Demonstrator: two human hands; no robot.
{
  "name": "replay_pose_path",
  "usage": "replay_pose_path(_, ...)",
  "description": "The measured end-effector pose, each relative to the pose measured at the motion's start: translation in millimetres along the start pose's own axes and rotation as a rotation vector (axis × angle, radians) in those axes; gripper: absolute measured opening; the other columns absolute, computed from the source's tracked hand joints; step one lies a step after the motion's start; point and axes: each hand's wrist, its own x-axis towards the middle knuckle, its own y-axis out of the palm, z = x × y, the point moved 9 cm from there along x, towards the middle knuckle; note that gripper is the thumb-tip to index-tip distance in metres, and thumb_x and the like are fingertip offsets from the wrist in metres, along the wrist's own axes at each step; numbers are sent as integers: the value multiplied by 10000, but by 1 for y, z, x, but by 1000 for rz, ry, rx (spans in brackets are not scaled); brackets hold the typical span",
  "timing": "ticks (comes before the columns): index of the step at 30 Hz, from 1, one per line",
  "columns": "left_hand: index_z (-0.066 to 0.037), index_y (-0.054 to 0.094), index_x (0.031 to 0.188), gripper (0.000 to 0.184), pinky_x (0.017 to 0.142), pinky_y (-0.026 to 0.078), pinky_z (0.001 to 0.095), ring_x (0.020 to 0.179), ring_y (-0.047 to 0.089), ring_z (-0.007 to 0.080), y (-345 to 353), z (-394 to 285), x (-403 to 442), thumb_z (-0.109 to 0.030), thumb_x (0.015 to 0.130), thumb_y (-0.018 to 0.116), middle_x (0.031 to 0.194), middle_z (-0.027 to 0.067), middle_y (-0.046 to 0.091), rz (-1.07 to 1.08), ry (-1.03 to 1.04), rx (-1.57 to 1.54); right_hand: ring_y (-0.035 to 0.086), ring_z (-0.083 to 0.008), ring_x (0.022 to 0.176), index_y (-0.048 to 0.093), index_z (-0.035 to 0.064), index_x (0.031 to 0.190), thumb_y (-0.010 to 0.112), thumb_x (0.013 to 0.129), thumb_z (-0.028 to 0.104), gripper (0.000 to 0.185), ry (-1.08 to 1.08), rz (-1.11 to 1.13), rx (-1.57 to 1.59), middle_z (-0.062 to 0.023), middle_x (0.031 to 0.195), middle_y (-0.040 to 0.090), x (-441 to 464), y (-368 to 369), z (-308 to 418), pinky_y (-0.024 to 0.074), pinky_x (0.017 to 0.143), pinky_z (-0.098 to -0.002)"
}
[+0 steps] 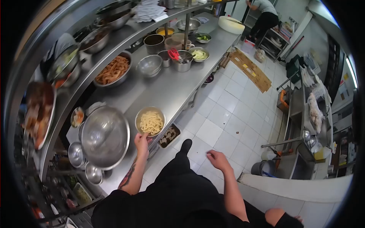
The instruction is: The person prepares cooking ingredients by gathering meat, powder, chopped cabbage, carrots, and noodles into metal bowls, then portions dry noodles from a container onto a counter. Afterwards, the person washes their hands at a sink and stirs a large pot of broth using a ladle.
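My left hand [142, 143] is closed on the near rim of a small metal bowl [163, 118]. Pale yellow noodles [151, 122] fill it. The bowl is at the front edge of the steel counter [178, 102]; whether it rests there or is slightly lifted, I cannot tell. My right hand [218, 159] hangs over the tiled floor, away from the counter, its fingers curled in with nothing visible in them. Left of the noodle bowl is a large, shiny metal bowl [105, 136].
Farther along the counter are a pot with red-handled utensils [183, 65] and a bowl of shredded greens [199, 54]. A raised shelf [110, 41] carries several bowls. Cardboard [251, 70] lies on the floor. Another person [265, 13] bends at the back; an arm [275, 216] shows lower right.
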Motion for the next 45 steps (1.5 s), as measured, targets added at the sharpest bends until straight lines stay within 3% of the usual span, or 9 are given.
replay_pose_path(6, -67, 578, 1227, 290, 702, 566, 297, 977, 714, 178, 85, 33, -9, -265, 1024, 640, 1141, 75, 690, -79, -242, -15, 738, -309, 788, 727, 14, 1021, 687, 917, 321, 326, 455, -152, -329, -182, 881, 746, -39, -95, -213, 576, 719, -422)
replay_pose_path(10, -37, 637, 1156, 241, 707, 571, 273, 944, 682, 146, 185, -4, 10, -246, 1036, 626, 1199, 83, 683, 196, -238, 109, 701, -183, 643, 726, -15, 1003, 670, 945, 282, 308, 648, -209, 73, -123, 806, 739, -38, -112, -298, 573, 628, -357)
replay_pose_path(15, -56, 639, 1136, 183, 776, 563, 300, 974, 681, 161, 307, -68, 91, -209, 1037, 624, 1256, 92, 679, 253, 25, 206, 707, -181, 667, 727, -10, 1058, 674, 960, 291, 320, 660, -151, 279, -111, 805, 746, 115, -161, -342, 573, 644, -337)
replay_pose_path(17, -61, 645, 1104, 152, 801, 550, 312, 964, 678, 158, 344, -77, 120, -194, 1032, 629, 1231, 102, 690, 245, 104, 224, 712, -180, 702, 737, 17, 1069, 678, 960, 326, 333, 330, -90, -5, -95, 802, 745, 219, -200, -346, 570, 670, -358)
replay_pose_path(23, -29, 678, 1029, 133, 794, 526, 281, 887, 677, 139, 456, -77, 138, -151, 1023, 627, 1064, 91, 742, 87, 336, 376, 687, -352, 748, 734, 51, 1034, 644, 981, 352, 319, -140, -49, -227, -203, 856, 716, 526, -437, -190, 549, 708, -424)
replay_pose_path(27, -26, 715, 1052, 137, 764, 544, 287, 881, 701, 142, 568, -101, 108, -140, 1006, 653, 1001, 88, 757, 84, 395, 522, 664, -353, 981, 678, 32, 1121, 669, 943, 179, 230, -692, -142, -82, -180, 1060, 689, 652, -617, 60, 527, 847, -414)
replay_pose_path(34, -4, 729, 1030, 128, 790, 568, 319, 877, 734, 216, 704, -186, 117, -98, 949, 698, 968, 125, 753, 135, 644, 592, 649, -308, 1000, 690, 47, 1110, 779, 865, 208, 306, -1745, -1246, -147, -135, 1051, 689, 628, -839, 413, 500, 869, -439)
replay_pose_path(37, -9, 737, 1022, 118, 792, 564, 322, 882, 729, 210, 736, -215, 152, -91, 951, 693, 962, 119, 755, 126, 665, 612, 623, -376, 1130, 676, -12, 1173, 737, 868, 265, 417, -1523, -848, -221, -224, 1134, 675, 660, -840, 445, 496, 963, -437)
replay_pose_path(45, -18, 681, 1212, 261, 895, 554, 336, 1119, 663, 215, 855, -411, 165, -188, 1020, 634, 1258, 118, 688, 207, 1013, 288, 643, -331, 910, 664, -8, 1014, 891, 692, 337, 524, -1632, -664, -73, -186, 956, 656, 665, -861, 430, 521, 803, -420)
